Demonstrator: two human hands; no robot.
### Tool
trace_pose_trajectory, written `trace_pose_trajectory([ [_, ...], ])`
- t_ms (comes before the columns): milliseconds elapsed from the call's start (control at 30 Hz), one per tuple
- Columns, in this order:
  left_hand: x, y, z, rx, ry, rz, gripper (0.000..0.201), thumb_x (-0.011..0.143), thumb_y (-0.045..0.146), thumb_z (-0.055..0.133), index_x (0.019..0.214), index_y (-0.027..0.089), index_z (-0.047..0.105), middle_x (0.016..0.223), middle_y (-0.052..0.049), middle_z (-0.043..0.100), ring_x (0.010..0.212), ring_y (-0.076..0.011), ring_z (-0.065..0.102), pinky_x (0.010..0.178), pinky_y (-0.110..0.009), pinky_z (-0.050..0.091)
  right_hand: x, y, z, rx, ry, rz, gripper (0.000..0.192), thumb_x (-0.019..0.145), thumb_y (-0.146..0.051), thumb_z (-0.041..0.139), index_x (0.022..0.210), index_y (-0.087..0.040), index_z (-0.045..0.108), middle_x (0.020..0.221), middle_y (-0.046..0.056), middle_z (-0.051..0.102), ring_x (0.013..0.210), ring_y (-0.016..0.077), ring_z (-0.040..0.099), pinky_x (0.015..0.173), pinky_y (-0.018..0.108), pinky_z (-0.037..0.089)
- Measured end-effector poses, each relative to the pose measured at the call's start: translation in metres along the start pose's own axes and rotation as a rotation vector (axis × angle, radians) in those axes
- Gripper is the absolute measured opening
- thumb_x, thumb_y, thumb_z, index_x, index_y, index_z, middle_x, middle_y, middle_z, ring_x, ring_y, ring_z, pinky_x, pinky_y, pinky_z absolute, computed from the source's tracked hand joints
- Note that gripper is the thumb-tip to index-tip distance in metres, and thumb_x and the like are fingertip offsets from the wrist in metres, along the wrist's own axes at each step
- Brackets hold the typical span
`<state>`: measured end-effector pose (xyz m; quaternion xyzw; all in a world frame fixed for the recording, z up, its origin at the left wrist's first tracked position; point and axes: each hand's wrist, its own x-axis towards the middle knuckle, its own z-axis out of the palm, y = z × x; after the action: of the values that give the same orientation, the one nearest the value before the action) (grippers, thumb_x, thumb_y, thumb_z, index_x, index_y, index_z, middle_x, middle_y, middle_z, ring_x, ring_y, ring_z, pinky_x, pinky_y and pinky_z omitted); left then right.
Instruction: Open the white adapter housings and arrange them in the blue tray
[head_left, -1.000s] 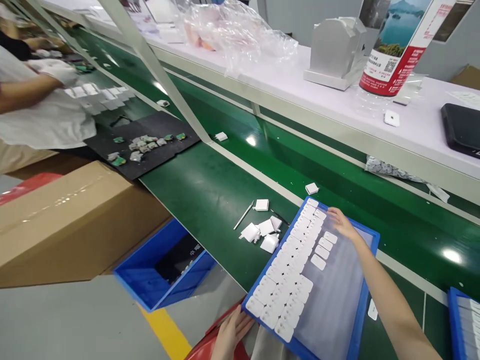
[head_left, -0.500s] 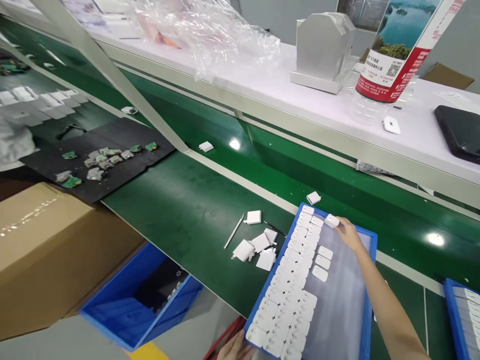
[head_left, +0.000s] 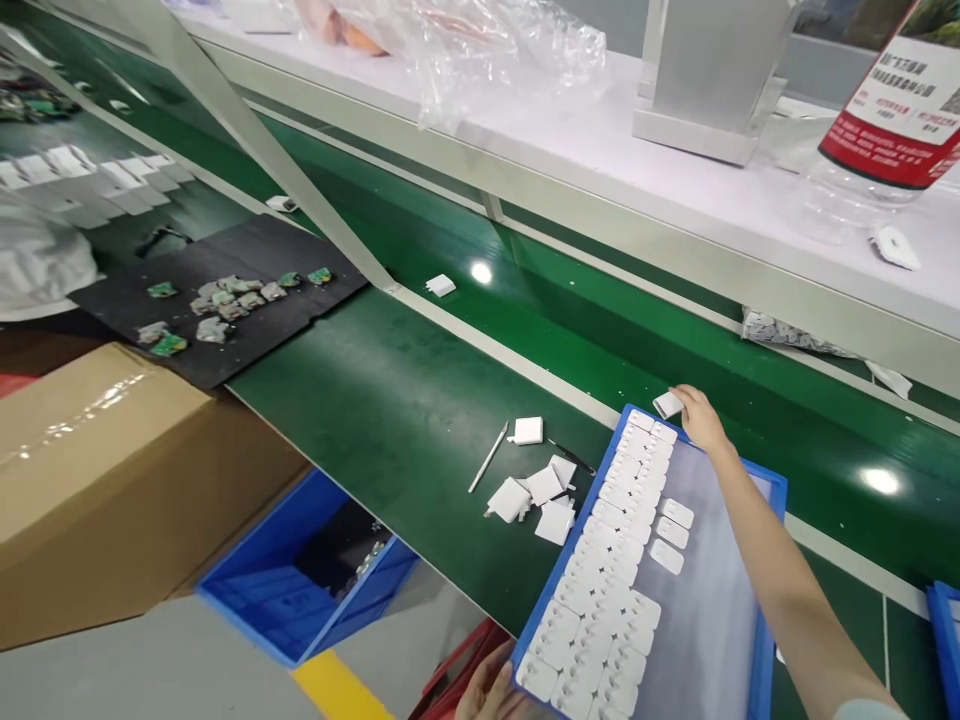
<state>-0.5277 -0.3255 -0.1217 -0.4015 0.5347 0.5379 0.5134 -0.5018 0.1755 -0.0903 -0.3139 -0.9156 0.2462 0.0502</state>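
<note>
Head view, looking forward and down at a dark green worktop [head_left: 375, 400]. I had both of the wearer's hands on my feed. The right hand [head_left: 699, 415] was grasping a small white rectangular block [head_left: 667, 404] in its fingertips, just past the far edge of a shallow blue-rimmed tray [head_left: 763, 640] and over the glossy green channel [head_left: 540, 330] behind it. The left hand [head_left: 486, 690] touched the tray's near-left corner — whether it gripped or only steadied there I could not tell (the lower border cut it off).

Inside the tray, close-set rows of flat white rounded pieces [head_left: 604, 580] filled the left side; three separate white pieces [head_left: 673, 533] lay to their right on the translucent base. Just left of the tray I noted a loose cluster of white square blocks [head_left: 544, 487], a slim white pen-like stick [head_left: 488, 457] and a thin dark tool [head_left: 571, 456].

Farther left: a black flat mat [head_left: 255, 345] bearing grey-and-green fragments [head_left: 232, 298]. Below the worktop's edge stood a brown cardboard box [head_left: 82, 500] — beside it, an open blue plastic bin [head_left: 277, 640].
</note>
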Motion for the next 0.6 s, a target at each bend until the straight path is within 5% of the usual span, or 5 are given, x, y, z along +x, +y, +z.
trace_pose_trajectory([
  [167,0.0,-0.009,-0.004,0.0,-0.015,0.066,0.039,0.084,0.023,0.074,0.119,0.021,0.056,0.092,-0.008,0.08,0.095,-0.0313,0.077,0.091,-0.042,0.062,0.039,-0.027,-0.023,-0.113,-0.097,-0.065,0.031,0.095,-0.036,0.062,0.121,-0.018,0.061,0.127,0.009,0.061,0.111,0.0235,0.062,0.096,0.047,0.052],
  [300,0.0,-0.017,-0.006,-0.009,-0.056,0.185,0.044,0.076,0.031,0.081,0.111,0.02,0.057,0.093,-0.009,0.08,0.096,-0.0331,0.076,0.091,-0.043,0.061,0.014,-0.076,-0.02,-0.135,-0.078,-0.16,0.038,0.096,-0.037,0.059,0.13,-0.022,0.056,0.136,0.011,0.055,0.119,0.027,0.056,0.1,0.051,0.049],
  [467,-0.008,-0.012,-0.003,0.062,-0.112,0.219,0.054,0.068,0.036,0.086,0.112,0.017,0.061,0.103,-0.013,0.078,0.103,-0.0345,0.074,0.091,-0.043,0.061,-0.07,-0.177,0.045,-0.056,-0.327,-0.547,0.049,0.088,-0.014,0.064,0.134,-0.027,0.054,0.131,0.007,0.061,0.122,0.0245,0.054,0.105,0.04,0.044],
  [600,-0.01,-0.009,-0.003,0.091,-0.12,0.271,0.047,0.072,0.037,0.083,0.109,0.017,0.062,0.102,-0.012,0.078,0.092,-0.0324,0.077,0.091,-0.046,0.061,-0.112,-0.219,0.09,-0.011,-0.4,-0.625,0.059,0.081,-0.003,0.064,0.136,-0.022,0.054,0.127,0.01,0.065,0.119,0.0262,0.056,0.105,0.042,0.043],
])
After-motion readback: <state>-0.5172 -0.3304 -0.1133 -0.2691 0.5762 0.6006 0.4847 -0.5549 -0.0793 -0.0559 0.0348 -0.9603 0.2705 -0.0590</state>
